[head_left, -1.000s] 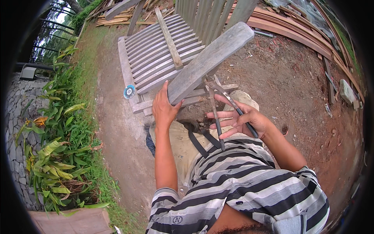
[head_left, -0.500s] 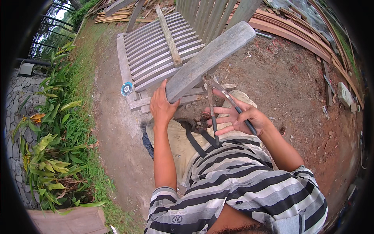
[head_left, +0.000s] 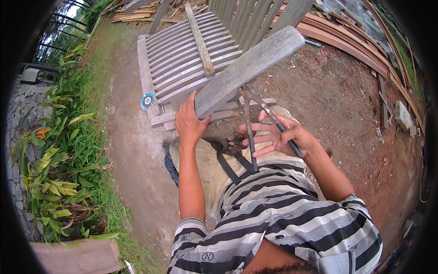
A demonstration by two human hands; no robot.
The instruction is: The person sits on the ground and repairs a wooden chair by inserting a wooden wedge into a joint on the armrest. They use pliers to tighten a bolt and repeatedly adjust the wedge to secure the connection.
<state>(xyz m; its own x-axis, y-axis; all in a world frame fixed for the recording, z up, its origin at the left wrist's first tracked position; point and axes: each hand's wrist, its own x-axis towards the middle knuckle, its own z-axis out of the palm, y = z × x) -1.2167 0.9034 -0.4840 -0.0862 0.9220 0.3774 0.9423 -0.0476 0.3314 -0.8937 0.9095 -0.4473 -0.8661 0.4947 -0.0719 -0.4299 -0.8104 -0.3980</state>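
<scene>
My left hand (head_left: 189, 122) grips the near end of a grey weathered wooden armrest (head_left: 248, 73), which slants up to the right over the bench. With my right hand (head_left: 285, 137) I hold a pair of long-handled pincers (head_left: 247, 96) with dark grips. Its handles are spread apart: my thumb lies over the right one, and my fingers stretch out behind toward the left one. The jaws meet the underside of the armrest; what they bite on is hidden. The slatted wooden bench (head_left: 182, 59) stands in front of me.
A loose wooden batten (head_left: 199, 39) lies across the seat slats. A blue-rimmed disc (head_left: 148, 101) rests on the bench's left corner. Stacked boards (head_left: 337, 41) lie on the ground at the far right. Green plants (head_left: 59, 178) line the left side.
The view has shifted slightly. Both hands keep their holds, and the pincers stay spread under the armrest with hardly any movement.
</scene>
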